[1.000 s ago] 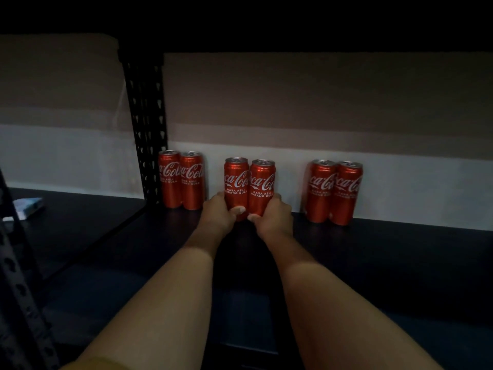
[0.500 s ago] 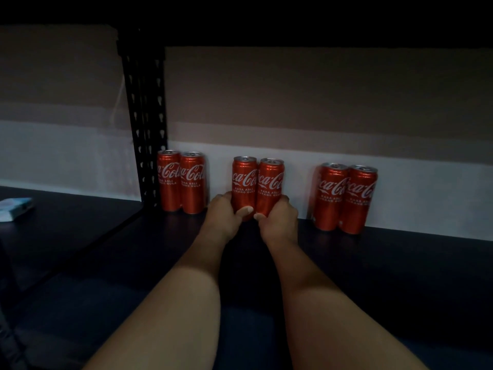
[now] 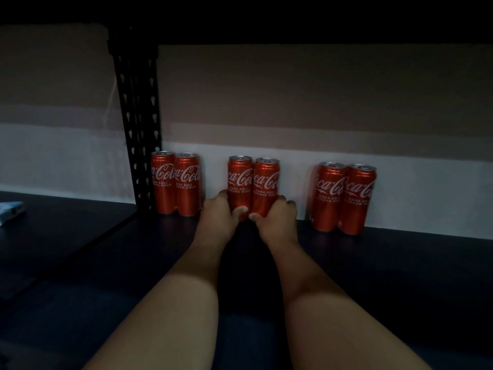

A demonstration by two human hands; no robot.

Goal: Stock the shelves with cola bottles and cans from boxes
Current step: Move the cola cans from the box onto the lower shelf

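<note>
Two red cola cans stand upright side by side at the back of the dark shelf (image 3: 386, 268). My left hand (image 3: 219, 215) grips the left can (image 3: 239, 177) low down. The right can (image 3: 265, 180) is held near its base by my right hand (image 3: 277, 219). Both thumbs lie across the cans' fronts. The cans touch each other and stand close to the white back wall. Another pair of cans (image 3: 176, 182) stands to the left by the upright post, and a third pair (image 3: 344, 196) stands to the right.
A black perforated shelf post (image 3: 138, 124) rises at the left, behind the left pair. A pale blue object (image 3: 10, 209) lies on the neighbouring shelf at far left. A dark shelf board (image 3: 240, 14) hangs overhead.
The hands and the two middle cans keep their place on the shelf and the grip is the same. The view has shifted slightly.
</note>
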